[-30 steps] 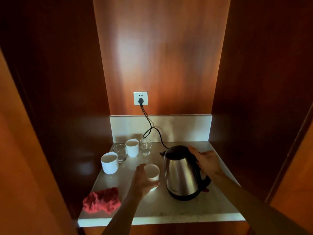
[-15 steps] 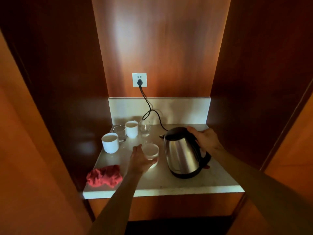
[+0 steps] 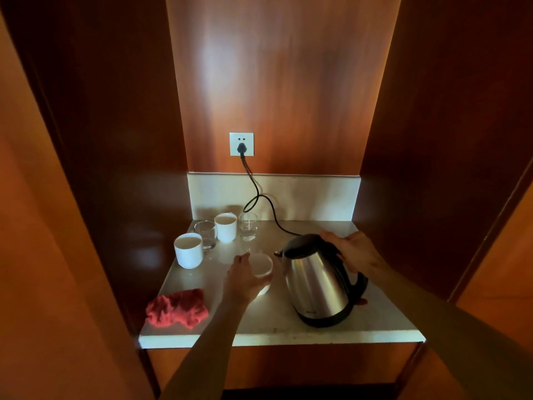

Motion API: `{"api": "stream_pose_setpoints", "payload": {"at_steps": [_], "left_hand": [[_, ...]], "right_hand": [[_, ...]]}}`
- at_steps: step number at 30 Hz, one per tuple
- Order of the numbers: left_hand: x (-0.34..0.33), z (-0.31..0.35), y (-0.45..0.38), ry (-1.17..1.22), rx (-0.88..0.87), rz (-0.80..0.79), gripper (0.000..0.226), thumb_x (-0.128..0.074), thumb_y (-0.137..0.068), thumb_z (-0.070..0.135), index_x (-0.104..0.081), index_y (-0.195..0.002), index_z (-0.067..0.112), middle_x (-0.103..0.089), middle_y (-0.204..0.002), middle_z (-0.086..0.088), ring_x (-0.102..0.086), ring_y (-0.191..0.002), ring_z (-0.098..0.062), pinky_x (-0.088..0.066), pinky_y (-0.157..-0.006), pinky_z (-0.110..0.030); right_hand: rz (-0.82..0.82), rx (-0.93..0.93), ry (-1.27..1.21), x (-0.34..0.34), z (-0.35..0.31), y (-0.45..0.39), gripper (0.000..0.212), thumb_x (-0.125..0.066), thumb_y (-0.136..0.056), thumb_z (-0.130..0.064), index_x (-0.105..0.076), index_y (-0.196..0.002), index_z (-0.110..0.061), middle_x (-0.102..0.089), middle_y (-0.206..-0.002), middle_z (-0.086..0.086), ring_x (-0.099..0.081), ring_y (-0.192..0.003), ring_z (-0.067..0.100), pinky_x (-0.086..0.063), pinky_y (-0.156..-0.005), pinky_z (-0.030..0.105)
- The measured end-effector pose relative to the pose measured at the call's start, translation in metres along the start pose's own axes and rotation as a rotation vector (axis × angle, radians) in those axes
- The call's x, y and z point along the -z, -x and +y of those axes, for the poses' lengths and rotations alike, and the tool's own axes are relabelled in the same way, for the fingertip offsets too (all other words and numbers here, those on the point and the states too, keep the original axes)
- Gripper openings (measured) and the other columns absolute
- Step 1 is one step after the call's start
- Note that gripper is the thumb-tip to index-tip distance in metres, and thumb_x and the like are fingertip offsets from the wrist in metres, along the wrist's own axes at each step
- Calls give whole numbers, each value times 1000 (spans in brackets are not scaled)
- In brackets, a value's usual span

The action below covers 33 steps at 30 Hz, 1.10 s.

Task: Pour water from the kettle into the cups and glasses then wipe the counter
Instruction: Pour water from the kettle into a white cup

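The steel kettle [image 3: 317, 280] stands upright on the pale counter [image 3: 383, 321], at about four o'clock from the counter's middle, its black lid and spout turned toward nine o'clock. The right hand [image 3: 356, 254] has its fingers curled over the black handle at the kettle's top, on the three o'clock side; it has hold of the handle, though the kettle's base sits flat on the stone. A black cord [image 3: 261, 199] runs from the kettle up to the wall socket [image 3: 241, 144] at twelve o'clock.

Just beside the spout, at nine o'clock from the kettle, the left hand [image 3: 243, 280] wraps round a small white cup [image 3: 262, 267], thumb and fingers bent about its wall; the cup rests on the counter.

Farther back, toward eleven o'clock, four vessels cluster: a white mug [image 3: 189, 251] nearest the left edge, a clear glass [image 3: 205, 235] just behind it, a second white mug [image 3: 225, 227] touching or nearly touching that glass, and another clear glass [image 3: 248, 226] beside it, close to the backsplash.

A crumpled red cloth [image 3: 176, 308] lies at seven o'clock, near the front left corner, apart from the cups.
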<state>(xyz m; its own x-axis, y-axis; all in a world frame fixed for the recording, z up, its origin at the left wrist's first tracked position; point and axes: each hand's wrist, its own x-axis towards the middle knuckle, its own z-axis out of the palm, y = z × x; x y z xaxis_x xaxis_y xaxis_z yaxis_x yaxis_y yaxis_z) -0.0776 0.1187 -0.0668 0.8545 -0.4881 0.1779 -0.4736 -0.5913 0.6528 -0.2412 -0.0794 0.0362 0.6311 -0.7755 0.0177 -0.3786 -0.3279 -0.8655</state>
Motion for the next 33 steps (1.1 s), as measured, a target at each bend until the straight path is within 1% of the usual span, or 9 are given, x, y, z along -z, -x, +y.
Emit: {"api": "stream_pose_setpoints", "payload": {"at_steps": [3, 7, 9, 11, 13, 18, 22, 27, 33], "left_hand": [[1, 0, 0, -2, -12, 24, 92, -74, -66, 62, -43, -140, 16, -53, -128, -3, -55, -115, -22, -44, -93, -33], [1, 0, 1, -23, -26, 40, 88, -73, -66, 63, -44, -137, 20, -54, -124, 0, -56, -112, -20, -45, -90, -31], [1, -2, 0, -11, -31, 44, 89, -73, -65, 64, -45, -137, 20, -54, -123, 0, -57, -111, -20, -46, -90, -30], [2, -2, -1, -6, -31, 35, 89, -74, -64, 64, -45, -137, 21, -54, -122, 1, -57, -110, -19, -46, -90, -29], [2, -2, -4, -23, -24, 19, 91, -72, -64, 66, -44, -138, 21, -53, -124, 1, -57, -112, -19, -45, -91, -30], [3, -2, -6, -31, -30, -6, 92, -69, -63, 71, -43, -139, 26, -51, -122, 3, -56, -114, -19, -44, -92, -28], [7, -2, -9, -61, -40, -20, 88, -70, -62, 69, -45, -136, 28, -52, -119, 4, -57, -112, -20, -44, -91, -29], [7, -4, -10, -53, -47, -32, 84, -74, -61, 64, -48, -132, 27, -52, -117, 3, -57, -109, -20, -44, -89, -28], [6, -6, -10, -35, -58, -34, 85, -75, -63, 62, -46, -135, 28, -52, -119, 3, -56, -110, -18, -40, -85, -23]], "right_hand": [[-39, 2, 50, 1, -5, -3, 51, -73, -85, -58, -62, -63, -12, -58, -54, 2, -54, -46, 17, -39, -46, 24], [-69, 18, 79, 3, -9, -8, 52, -74, -85, -56, -62, -62, -11, -56, -48, 0, -52, -42, 17, -38, -43, 22], [-92, 23, 92, 2, -10, -11, 51, -74, -83, -58, -69, -72, -9, -65, -58, 2, -61, -51, 19, -43, -46, 23], [-112, 40, 93, 1, -10, -12, 54, -74, -78, -64, -75, -89, -12, -73, -74, 5, -70, -66, 22, -51, -54, 27], [-126, 50, 86, 0, -11, -14, 60, -73, -70, -70, -76, -95, -15, -77, -82, 5, -73, -73, 23, -55, -60, 30], [-151, 23, 137, -2, -20, -13, 51, -73, -82, -60, -68, -74, -10, -66, -63, 5, -62, -56, 20, -44, -51, 24], [-144, 40, 141, -3, -21, -16, 68, -72, -68, -72, -75, -85, -6, -73, -72, 11, -70, -64, 27, -50, -53, 28], [-145, 18, 222, -2, -31, -12, 53, -72, -84, -59, -65, -70, -9, -63, -60, 6, -61, -56, 20, -45, -49, 25], [-147, 17, 265, -3, -38, -12, 55, -72, -84, -59, -59, -62, -10, -58, -53, 3, -56, -47, 16, -41, -44, 22]]}}
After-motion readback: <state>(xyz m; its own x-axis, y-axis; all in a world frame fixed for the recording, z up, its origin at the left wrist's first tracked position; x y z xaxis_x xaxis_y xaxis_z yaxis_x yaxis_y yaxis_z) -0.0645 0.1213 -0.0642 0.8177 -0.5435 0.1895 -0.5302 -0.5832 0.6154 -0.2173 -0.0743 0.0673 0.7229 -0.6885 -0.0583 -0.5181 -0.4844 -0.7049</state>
